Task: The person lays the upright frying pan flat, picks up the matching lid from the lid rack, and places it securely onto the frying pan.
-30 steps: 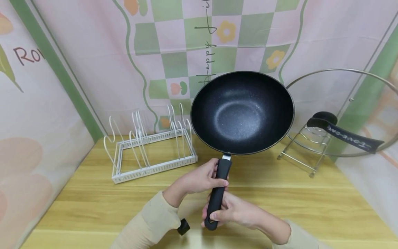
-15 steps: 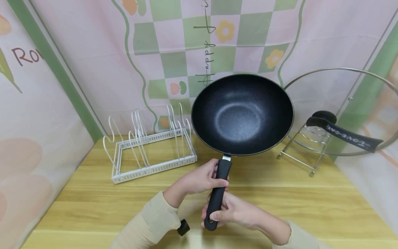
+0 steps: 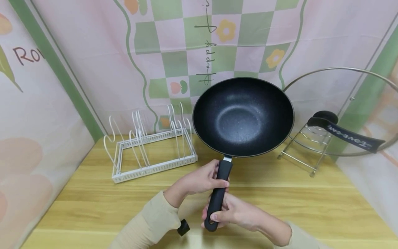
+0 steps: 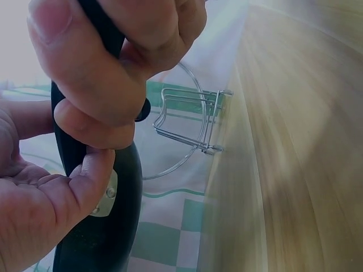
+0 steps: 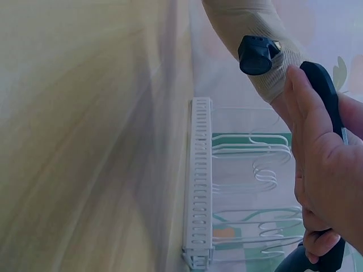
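Observation:
A black wok (image 3: 242,114) is held up over the table, its inside facing me and its long handle (image 3: 221,193) pointing down toward me. My left hand (image 3: 203,178) grips the handle just below the metal neck, thumb across the front. Lower down, near the hanging hole, my right hand (image 3: 237,211) grips the same handle from the other side, with its thumb on top. The left wrist view shows the wok's dark outer side (image 4: 127,209) and the riveted metal bracket (image 4: 106,195) close to the fingers. Some fingers are hidden behind the handle.
A white rack (image 3: 155,169) with upright wire loops stands on the wooden table (image 3: 298,214) at left. At right, a glass lid (image 3: 339,69) with a black handle leans on a small wire stand (image 3: 298,159). A printed cloth (image 3: 174,34) hangs behind.
The wok's far rim has dipped slightly, so its opening looks a little flatter. Both hands keep their grip in nearly the same place on the handle.

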`<act>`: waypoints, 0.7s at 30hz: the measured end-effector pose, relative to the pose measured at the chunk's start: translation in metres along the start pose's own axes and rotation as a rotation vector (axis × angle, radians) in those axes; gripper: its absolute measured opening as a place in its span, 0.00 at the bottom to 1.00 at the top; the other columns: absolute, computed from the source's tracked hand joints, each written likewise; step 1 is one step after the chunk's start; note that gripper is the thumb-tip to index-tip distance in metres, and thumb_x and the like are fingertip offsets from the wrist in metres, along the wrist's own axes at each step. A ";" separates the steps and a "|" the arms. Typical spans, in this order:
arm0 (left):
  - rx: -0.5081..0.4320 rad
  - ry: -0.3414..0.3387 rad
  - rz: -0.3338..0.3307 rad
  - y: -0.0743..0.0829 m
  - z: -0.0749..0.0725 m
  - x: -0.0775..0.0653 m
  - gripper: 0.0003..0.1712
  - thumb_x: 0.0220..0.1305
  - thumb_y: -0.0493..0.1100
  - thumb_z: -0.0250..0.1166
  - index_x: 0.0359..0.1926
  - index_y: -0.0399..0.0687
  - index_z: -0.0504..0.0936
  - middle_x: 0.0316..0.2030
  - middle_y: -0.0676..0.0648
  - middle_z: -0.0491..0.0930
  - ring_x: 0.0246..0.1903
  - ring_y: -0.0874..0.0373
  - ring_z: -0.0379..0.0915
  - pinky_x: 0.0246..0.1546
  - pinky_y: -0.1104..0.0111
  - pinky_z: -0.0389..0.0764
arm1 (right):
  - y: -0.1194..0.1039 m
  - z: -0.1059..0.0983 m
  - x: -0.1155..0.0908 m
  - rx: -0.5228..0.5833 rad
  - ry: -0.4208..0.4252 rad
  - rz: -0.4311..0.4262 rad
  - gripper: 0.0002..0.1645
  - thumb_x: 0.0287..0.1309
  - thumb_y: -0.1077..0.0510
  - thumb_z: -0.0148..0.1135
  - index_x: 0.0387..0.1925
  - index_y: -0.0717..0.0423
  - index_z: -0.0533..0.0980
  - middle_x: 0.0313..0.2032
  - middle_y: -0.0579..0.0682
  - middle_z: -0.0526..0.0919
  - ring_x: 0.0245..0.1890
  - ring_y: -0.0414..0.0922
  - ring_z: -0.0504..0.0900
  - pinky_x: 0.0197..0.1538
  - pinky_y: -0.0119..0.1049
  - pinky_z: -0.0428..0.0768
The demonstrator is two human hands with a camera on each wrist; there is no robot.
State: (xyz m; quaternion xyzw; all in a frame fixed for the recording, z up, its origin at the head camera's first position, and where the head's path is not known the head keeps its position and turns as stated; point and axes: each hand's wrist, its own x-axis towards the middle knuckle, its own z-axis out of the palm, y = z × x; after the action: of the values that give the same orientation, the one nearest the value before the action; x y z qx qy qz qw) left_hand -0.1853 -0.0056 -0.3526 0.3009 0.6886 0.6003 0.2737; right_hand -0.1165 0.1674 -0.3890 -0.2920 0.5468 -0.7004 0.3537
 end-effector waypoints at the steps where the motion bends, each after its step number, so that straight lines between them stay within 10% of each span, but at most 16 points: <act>1: 0.001 -0.001 -0.002 0.000 0.000 0.000 0.24 0.69 0.28 0.62 0.58 0.31 0.60 0.38 0.43 0.80 0.36 0.59 0.82 0.46 0.68 0.82 | 0.000 0.000 0.000 0.004 0.001 0.001 0.20 0.71 0.69 0.53 0.56 0.81 0.61 0.48 0.54 0.81 0.52 0.49 0.86 0.54 0.42 0.83; 13: -0.044 0.023 -0.034 -0.005 0.003 0.000 0.23 0.68 0.27 0.63 0.57 0.31 0.61 0.37 0.44 0.80 0.41 0.46 0.83 0.45 0.67 0.83 | 0.003 0.002 -0.002 0.054 0.001 0.002 0.18 0.72 0.68 0.54 0.56 0.76 0.63 0.49 0.54 0.82 0.52 0.52 0.86 0.55 0.45 0.82; 21: -0.067 0.034 -0.051 -0.007 0.005 -0.001 0.23 0.68 0.27 0.63 0.56 0.31 0.62 0.36 0.44 0.79 0.34 0.58 0.80 0.44 0.67 0.83 | 0.005 0.002 -0.003 0.075 -0.003 0.010 0.17 0.71 0.68 0.53 0.55 0.73 0.63 0.49 0.55 0.81 0.51 0.52 0.86 0.56 0.46 0.82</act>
State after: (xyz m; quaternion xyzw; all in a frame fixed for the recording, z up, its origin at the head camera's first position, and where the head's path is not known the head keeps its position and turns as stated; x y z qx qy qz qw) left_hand -0.1813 -0.0034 -0.3605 0.2637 0.6801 0.6210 0.2869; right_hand -0.1123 0.1684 -0.3930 -0.2767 0.5212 -0.7182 0.3688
